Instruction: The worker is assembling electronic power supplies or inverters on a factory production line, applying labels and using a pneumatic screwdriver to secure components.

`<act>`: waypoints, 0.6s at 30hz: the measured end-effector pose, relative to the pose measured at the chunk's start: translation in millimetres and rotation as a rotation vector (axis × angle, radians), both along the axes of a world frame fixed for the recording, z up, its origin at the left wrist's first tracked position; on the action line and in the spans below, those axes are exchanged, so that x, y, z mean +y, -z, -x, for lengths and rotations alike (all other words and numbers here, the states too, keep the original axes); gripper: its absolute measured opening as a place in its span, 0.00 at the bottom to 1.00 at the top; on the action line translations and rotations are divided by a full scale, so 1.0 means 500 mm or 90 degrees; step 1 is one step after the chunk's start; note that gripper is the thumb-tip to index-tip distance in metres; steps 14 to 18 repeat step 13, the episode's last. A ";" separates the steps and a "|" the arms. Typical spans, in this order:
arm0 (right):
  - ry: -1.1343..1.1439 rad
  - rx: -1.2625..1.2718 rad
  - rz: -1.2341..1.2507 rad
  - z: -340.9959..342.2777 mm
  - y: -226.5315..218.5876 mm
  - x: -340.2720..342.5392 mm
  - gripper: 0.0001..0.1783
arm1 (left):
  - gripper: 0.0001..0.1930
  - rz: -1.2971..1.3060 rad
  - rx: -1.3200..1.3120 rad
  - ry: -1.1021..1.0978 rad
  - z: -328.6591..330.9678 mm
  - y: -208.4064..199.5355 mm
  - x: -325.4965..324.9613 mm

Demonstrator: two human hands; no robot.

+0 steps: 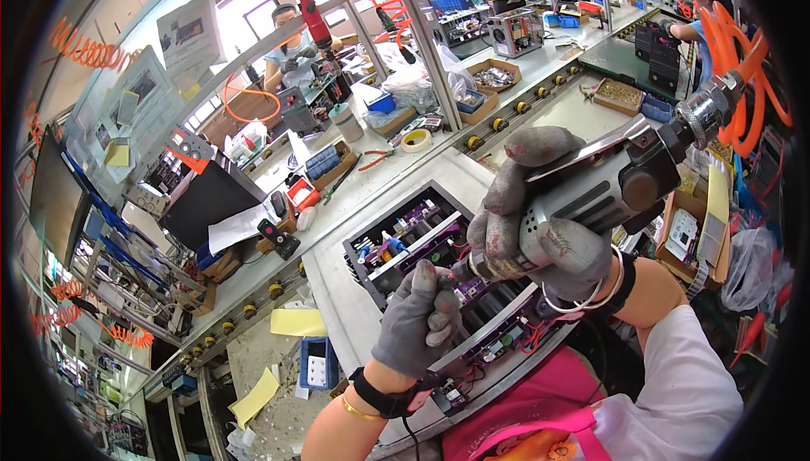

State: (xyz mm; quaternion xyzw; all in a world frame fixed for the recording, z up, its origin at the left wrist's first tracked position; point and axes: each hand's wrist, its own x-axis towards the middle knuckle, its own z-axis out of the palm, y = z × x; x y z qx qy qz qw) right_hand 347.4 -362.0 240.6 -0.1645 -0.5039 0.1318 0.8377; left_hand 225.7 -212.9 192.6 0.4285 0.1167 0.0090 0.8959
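Observation:
A grey-gloved right hand point(569, 246), my own, is wrapped round a grey and black air screwdriver point(591, 187), tilted with its bit end down to the left. At that tip, my left hand point(412, 326), in a grey glove, is closed in a pinch; whatever sits between its fingertips is too small to make out. Both hands are over an open black metal case point(386, 214) that holds purple circuit boards point(487, 299), dark cylinders and coloured wires. The case lies on a pale board point(337, 284). My left hand and the tool cover part of its inside.
An orange coiled hose point(734, 81) runs from the screwdriver's rear. A blue bin point(317, 364) and yellow paper point(297, 322) lie left of the case. Beyond it are a tape roll point(416, 140), pliers point(374, 159) and a roller track point(475, 142). A co-worker point(291, 56) sits across.

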 end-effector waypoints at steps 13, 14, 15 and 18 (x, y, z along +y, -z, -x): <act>0.052 -0.012 0.021 0.023 0.010 0.022 0.39 | 0.18 -0.066 0.045 -0.072 0.016 -0.022 0.010; 0.052 -0.012 0.021 0.023 0.010 0.022 0.39 | 0.18 -0.066 0.045 -0.072 0.016 -0.022 0.010; 0.052 -0.012 0.021 0.023 0.010 0.022 0.39 | 0.18 -0.066 0.045 -0.072 0.016 -0.022 0.010; 0.052 -0.012 0.021 0.023 0.010 0.022 0.39 | 0.18 -0.066 0.045 -0.072 0.016 -0.022 0.010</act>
